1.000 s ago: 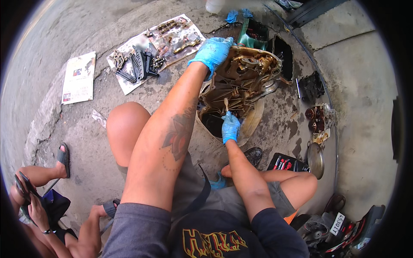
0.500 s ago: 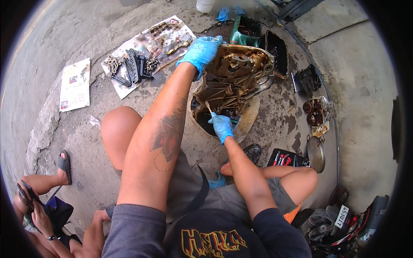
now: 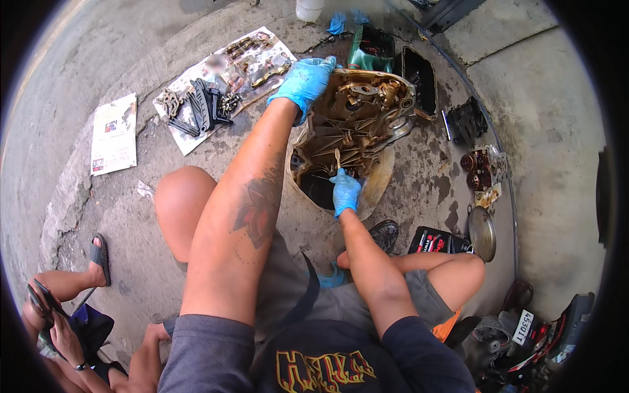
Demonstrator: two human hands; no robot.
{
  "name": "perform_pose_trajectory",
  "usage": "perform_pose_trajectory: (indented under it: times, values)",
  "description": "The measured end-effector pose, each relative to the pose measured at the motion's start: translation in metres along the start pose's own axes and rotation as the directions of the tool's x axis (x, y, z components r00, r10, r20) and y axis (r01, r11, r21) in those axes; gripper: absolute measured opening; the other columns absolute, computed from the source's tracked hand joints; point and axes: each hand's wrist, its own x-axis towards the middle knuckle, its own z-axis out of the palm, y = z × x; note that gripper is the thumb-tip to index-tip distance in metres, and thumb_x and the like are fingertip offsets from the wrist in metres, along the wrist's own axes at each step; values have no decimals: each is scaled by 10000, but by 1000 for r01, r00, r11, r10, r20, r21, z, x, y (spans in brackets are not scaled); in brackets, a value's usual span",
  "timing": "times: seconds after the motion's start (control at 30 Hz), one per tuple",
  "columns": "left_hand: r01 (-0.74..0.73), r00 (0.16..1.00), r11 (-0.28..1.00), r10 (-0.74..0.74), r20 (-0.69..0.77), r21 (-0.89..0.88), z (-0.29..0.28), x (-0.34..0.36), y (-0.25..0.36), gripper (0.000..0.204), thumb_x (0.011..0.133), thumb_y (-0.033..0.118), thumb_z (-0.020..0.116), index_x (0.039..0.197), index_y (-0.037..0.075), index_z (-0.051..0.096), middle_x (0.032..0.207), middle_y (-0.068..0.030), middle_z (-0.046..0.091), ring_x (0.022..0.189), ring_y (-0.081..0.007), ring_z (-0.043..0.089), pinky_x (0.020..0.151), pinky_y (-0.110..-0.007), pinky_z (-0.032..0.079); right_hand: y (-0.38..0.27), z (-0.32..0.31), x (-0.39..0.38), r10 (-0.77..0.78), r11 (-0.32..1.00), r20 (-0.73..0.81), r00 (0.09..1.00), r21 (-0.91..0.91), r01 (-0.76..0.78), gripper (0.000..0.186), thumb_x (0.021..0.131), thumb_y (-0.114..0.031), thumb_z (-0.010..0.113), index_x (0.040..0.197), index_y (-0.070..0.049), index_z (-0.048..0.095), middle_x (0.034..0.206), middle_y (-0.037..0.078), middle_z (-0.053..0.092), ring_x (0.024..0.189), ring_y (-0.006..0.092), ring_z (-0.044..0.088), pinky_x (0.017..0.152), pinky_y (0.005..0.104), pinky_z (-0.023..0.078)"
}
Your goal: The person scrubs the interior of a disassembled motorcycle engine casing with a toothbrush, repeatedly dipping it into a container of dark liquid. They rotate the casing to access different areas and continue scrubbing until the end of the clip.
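A large engine casing (image 3: 344,128), brown with oil and ribbed inside, stands tilted in front of me. My left hand (image 3: 304,82), in a blue glove, is closed round the casing's upper left rim. Lower down, my right hand (image 3: 346,192), also blue-gloved, is closed on a slim tool (image 3: 337,159) with a pale tan end. That end points up against the ribs inside the casing. The rest of the tool is hidden in my fingers, so its exact kind is unclear. Left of my right hand is a dark hollow (image 3: 317,193) in the casing.
White sheets (image 3: 262,40) hold several metal parts at the upper left. A green cut-open container (image 3: 357,57) and a black tray (image 3: 419,82) lie beyond the casing. More engine parts (image 3: 480,167) and a round metal lid (image 3: 481,234) lie right. Another person's hand (image 3: 62,331) holds a phone, lower left.
My right hand has moved slightly right and up inside the casing, and the tool's tan end has swung right and more upright. My left hand keeps its hold on the rim.
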Motion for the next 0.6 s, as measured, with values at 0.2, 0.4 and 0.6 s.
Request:
perform_pose_trajectory:
  times: [0.2, 0.4, 0.6]
  values:
    - [-259, 950, 936, 291, -111, 238, -5, -2, -4, 465, 986, 416, 483, 935, -4, 677, 721, -136, 645, 627, -205, 626, 629, -360, 505, -17, -11, -1, 274, 931, -68, 959, 269, -247, 366, 960, -290, 562, 793, -10, 729, 793, 131, 727, 732, 271, 677, 720, 389, 502]
    - [61, 996, 996, -64, 54, 66, -6, -6, 9, 511, 1004, 401, 360, 1030, -12, 659, 1091, -248, 646, 1058, -414, 596, 917, -454, 458, -1, -18, -3, 172, 985, 303, 937, -79, -155, 419, 955, -379, 534, 768, -58, 726, 794, 147, 705, 772, 324, 666, 742, 433, 493]
    - [91, 994, 995, -92, 65, 28, -14, -12, 24, 510, 1002, 405, 385, 966, -23, 661, 981, -247, 670, 919, -385, 643, 852, -437, 476, 11, -33, -7, 425, 797, 418, 803, -594, -113, 363, 915, -331, 552, 1072, -45, 709, 1146, 215, 656, 1092, 385, 624, 933, 433, 494]
